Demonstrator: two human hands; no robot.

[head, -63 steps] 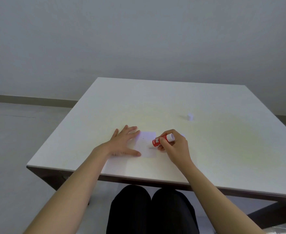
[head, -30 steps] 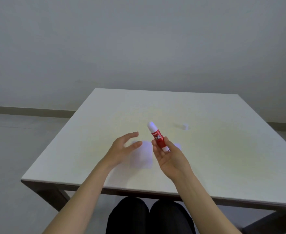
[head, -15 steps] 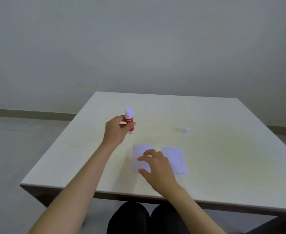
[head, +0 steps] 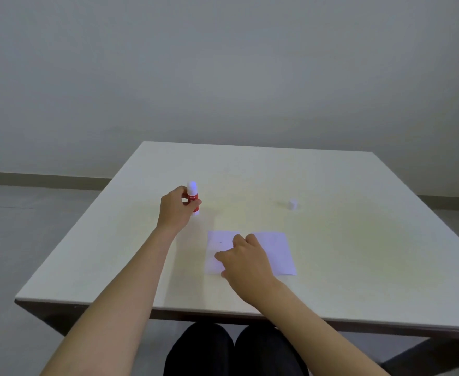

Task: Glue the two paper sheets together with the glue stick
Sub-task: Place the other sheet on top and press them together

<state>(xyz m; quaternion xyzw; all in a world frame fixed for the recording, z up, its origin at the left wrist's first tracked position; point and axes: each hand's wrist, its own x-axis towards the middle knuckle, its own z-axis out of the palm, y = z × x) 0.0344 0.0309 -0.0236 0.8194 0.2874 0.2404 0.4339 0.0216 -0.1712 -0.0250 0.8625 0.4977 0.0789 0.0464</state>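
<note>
Two small white paper sheets lie side by side near the table's front edge: the left sheet (head: 217,248) and the right sheet (head: 278,252). My right hand (head: 246,263) rests fingers-down over the gap between them, covering part of both. The red glue stick (head: 193,198) with a white tip stands upright on the table to the far left of the sheets. My left hand (head: 175,208) is closed around its red body.
The white table (head: 358,253) fills the middle of the view; its front edge runs just above my knees. A small white glue cap (head: 292,204) sits at the right centre. Grey floor and wall surround the table.
The glue stick passed from my right hand to my left and went to the left, upright on the table. My right hand came down onto the two sheets.
</note>
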